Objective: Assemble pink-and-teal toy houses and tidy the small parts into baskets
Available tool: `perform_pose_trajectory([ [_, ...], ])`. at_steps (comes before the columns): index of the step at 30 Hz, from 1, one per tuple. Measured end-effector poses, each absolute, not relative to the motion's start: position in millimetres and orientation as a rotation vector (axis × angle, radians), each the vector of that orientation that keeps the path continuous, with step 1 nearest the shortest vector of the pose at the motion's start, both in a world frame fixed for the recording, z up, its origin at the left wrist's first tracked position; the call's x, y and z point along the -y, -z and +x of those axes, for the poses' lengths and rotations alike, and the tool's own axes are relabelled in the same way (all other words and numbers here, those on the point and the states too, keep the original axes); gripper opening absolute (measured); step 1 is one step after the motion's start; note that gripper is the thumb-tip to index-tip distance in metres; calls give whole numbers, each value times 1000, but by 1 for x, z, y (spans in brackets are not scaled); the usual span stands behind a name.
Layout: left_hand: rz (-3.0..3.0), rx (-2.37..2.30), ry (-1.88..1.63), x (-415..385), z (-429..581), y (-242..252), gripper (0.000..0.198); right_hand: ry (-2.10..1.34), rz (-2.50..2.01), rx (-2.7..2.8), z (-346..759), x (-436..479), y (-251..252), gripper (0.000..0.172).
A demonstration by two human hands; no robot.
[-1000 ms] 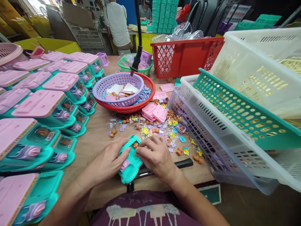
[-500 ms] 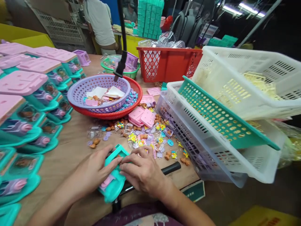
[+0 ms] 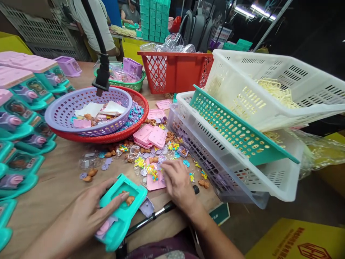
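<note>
My left hand [image 3: 86, 212] grips a teal plastic toy case [image 3: 118, 223], its thumb reaching into the recess. A small brown figure [image 3: 130, 200] lies there by the thumb tip, and a lilac and pink part shows at the case's lower left. Over the right side of a pink plate [image 3: 155, 185] hovers my right hand [image 3: 178, 183], fingers bent and drawn together; whatever they hold is hidden. Small yellow and multicoloured pieces [image 3: 152, 173] lie on that plate. Between the hands rests a lilac plastic part [image 3: 147, 207], close to a black-and-silver rod [image 3: 145, 223].
Finished-looking teal and pink toys [image 3: 24, 93] stand in rows at left. A purple basket [image 3: 59, 115] sits in a red one [image 3: 141, 120]. Stacked crates [image 3: 242, 176] border the right side, a red crate [image 3: 185, 72] the back. A black strap [image 3: 102, 72] hangs in front.
My right hand has left the teal case and moved right to the pink plate. The brown figure in the recess is now uncovered. My left hand keeps the case, lower and further left in view.
</note>
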State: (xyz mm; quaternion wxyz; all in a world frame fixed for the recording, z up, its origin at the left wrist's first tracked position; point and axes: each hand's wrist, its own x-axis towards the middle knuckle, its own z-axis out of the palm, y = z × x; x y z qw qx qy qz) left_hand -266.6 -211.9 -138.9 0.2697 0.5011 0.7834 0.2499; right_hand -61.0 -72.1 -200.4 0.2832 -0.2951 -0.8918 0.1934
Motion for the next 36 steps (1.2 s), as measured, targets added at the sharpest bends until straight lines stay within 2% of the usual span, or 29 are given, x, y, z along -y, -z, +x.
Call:
perform_pose_trajectory([
  [3,1364,-2060,-549,211,-267,140,56,-419,-1006,2554,-55,44,207,41],
  [6,1320,-2081,-476,208,-265,138,60,-344,-1007,2799,-57,25,203,46],
  [11,1295,-2060,-471,209,-261,134,54,-188,-995,2964,-64,13,186,42],
  [15,1286,-2001,-482,210,-259,131,48,-260,-944,3047,-61,7,179,28],
  [18,1275,-2011,-488,211,-258,129,50,-410,-923,3003,-57,3,179,30],
  [22,1248,-2043,-473,210,-258,129,54,-346,-950,2949,-55,2,182,31],
  [27,1241,-2068,-471,210,-258,134,52,-329,-904,2944,-60,6,183,51],
  [29,1239,-2064,-475,210,-256,135,49,-286,-965,2931,-64,7,184,43],
  [33,1239,-2059,-482,208,-251,131,43,-286,-1035,2866,-68,9,188,15],
  [36,1243,-2067,-443,206,-249,129,40,-456,-949,2628,-64,14,185,21],
])
